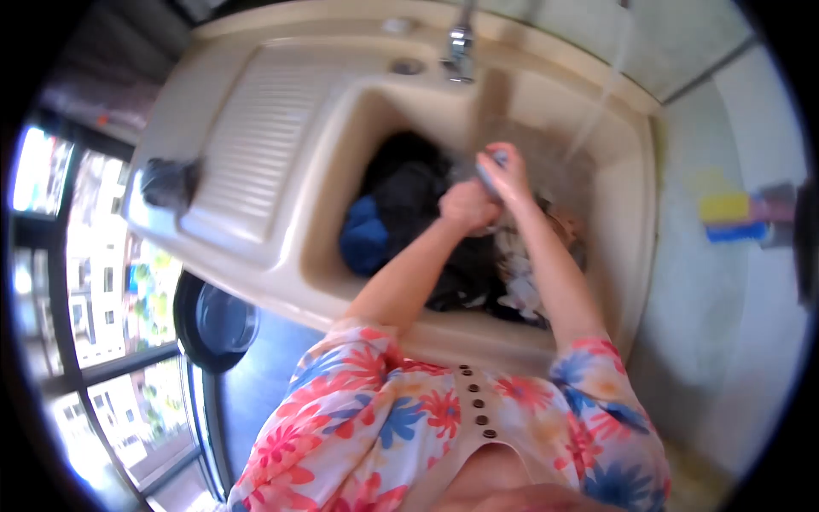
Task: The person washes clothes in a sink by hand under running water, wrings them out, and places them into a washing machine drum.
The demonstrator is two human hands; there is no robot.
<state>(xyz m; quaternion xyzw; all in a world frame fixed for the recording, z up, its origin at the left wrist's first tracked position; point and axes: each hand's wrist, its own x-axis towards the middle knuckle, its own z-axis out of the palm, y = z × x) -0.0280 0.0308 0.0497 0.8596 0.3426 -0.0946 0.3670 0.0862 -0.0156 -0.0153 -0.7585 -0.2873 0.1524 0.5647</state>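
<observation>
In the head view, a small grey item (pixel 490 173) sits right of upper centre, its long axis seeming to slant though blur hides which end leads, with the right hand (pixel 509 173) curled around it and the left hand (pixel 467 205) bunched like a fist against it, its contents unclear. Below and left, the beige sink (pixel 333 196) holds dark cloth (pixel 409 192), blue cloth (pixel 364 236) and pale patterned cloth (pixel 518 269); a round black tub (pixel 189 320) at lower left contains a bluish basin (pixel 223 317).

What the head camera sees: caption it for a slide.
Left hand and right hand meet at a small grey item over dark laundry in a beige sink, near a chrome tap.
</observation>
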